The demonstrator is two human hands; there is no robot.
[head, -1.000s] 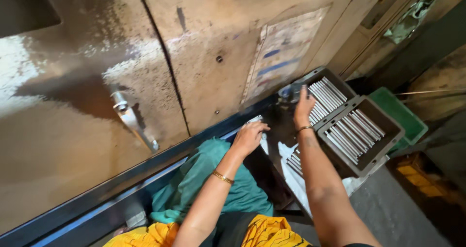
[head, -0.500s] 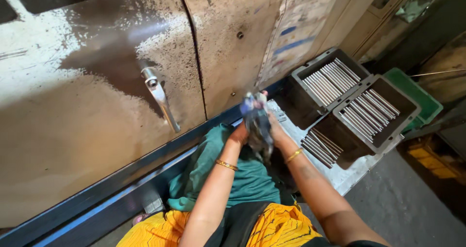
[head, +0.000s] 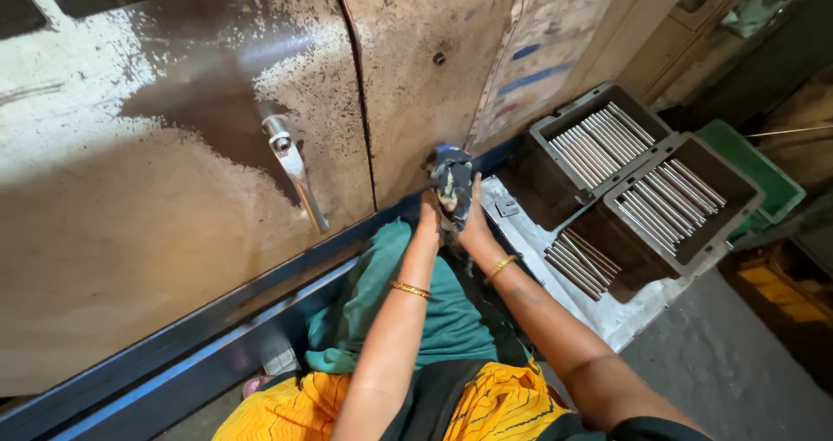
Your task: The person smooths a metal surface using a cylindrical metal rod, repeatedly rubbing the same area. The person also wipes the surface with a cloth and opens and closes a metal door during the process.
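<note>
- A metal handle [head: 295, 170] sticks out of the stained machine door [head: 173, 189] on the far left.
- The left hand [head: 430, 209] and right hand [head: 475, 224] are pressed together around a dark rag [head: 453, 183], held just in front of the door.
- Right of the hands, grey trays [head: 638, 181] of metal rods [head: 599, 142] sit stacked, with a green crate [head: 759, 168] beyond.

- Grey concrete floor [head: 720, 363], rough, dusty.
- On it: pale sheet [head: 625, 315] under dark trays [head: 646, 189] w/ metal rods [head: 599, 142].
- Green crate [head: 764, 176] just beside trays, far side.
</note>
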